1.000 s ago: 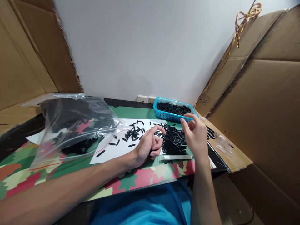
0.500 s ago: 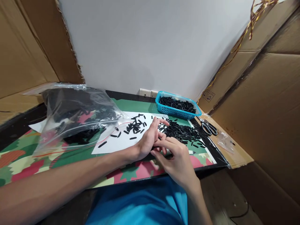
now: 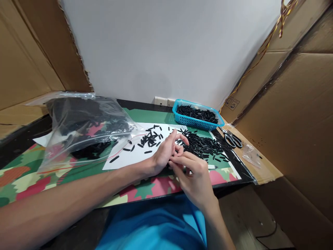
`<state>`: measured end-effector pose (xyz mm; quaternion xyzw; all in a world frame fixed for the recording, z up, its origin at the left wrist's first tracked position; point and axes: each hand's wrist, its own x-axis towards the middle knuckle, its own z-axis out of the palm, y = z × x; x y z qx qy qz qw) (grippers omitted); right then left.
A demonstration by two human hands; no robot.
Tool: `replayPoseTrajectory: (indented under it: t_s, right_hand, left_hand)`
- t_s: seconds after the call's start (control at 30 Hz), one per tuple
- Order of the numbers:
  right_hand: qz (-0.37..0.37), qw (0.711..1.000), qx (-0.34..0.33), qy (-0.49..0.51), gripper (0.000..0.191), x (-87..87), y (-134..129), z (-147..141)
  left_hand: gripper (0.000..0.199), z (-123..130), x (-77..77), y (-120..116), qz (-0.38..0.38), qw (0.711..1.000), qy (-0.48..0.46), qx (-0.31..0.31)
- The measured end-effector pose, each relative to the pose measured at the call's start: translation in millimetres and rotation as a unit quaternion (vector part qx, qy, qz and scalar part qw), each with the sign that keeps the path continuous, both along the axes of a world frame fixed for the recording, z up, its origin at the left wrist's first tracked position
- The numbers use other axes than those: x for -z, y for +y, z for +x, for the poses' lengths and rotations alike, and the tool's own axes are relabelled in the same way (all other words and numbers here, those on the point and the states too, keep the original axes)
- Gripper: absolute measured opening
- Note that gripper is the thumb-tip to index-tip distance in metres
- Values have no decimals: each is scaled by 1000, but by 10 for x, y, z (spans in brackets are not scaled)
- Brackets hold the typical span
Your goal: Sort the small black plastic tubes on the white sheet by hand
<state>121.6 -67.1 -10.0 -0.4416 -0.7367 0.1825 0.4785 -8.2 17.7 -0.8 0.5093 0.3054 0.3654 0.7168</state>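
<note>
My left hand (image 3: pixel 164 154) is turned on its side above the white paper (image 3: pixel 139 158), its fingers curled in and the index finger bent forward. Against its fingers, my right hand (image 3: pixel 194 173) pinches with thumb and fingertips. Whatever sits between the two hands is hidden or too small to name. Just beyond them lies a heap of small black strips (image 3: pixel 204 146). A looser group of black strips (image 3: pixel 149 140) is scattered on the paper to the left. Part of a white pen-like object (image 3: pixel 212 167) shows right of my hands.
A blue basket (image 3: pixel 199 124) full of black strips stands at the back by the wall. To the left is a large clear zip bag (image 3: pixel 85 139) with black pieces. Scissors (image 3: pixel 232 139) and a small plastic bag (image 3: pixel 251 156) lie at the right edge, beside cardboard walls (image 3: pixel 293 121).
My right thumb and fingertips have drawn closer together against the left hand's fingers. My left hand stays almost in place, and the view has shifted slightly.
</note>
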Motion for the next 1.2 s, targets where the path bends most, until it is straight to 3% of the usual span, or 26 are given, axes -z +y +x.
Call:
replayPoseTrajectory:
  t_s: [0.17, 0.3, 0.43, 0.63, 1.2]
  right_hand:
    - [-44, 983, 42, 170, 16, -62, 29, 114]
    - [-93, 955, 65, 274, 25, -57, 100, 260]
    - [-104, 947, 69, 297, 27, -10, 156, 335]
    - [-122, 941, 50, 311, 26, 15, 179, 320]
    - [-127, 915, 16, 383, 22, 10, 186, 320]
  left_hand:
    - [38, -32, -72, -27, -55, 998, 11, 30]
    - [40, -30, -99, -64, -47, 996, -8, 75]
    - [34, -7, -59, -99, -20, 995, -16, 97]
    - [36, 12, -1, -106, 25, 997, -23, 73]
    - [39, 32, -72, -201, 131, 989, 42, 56]
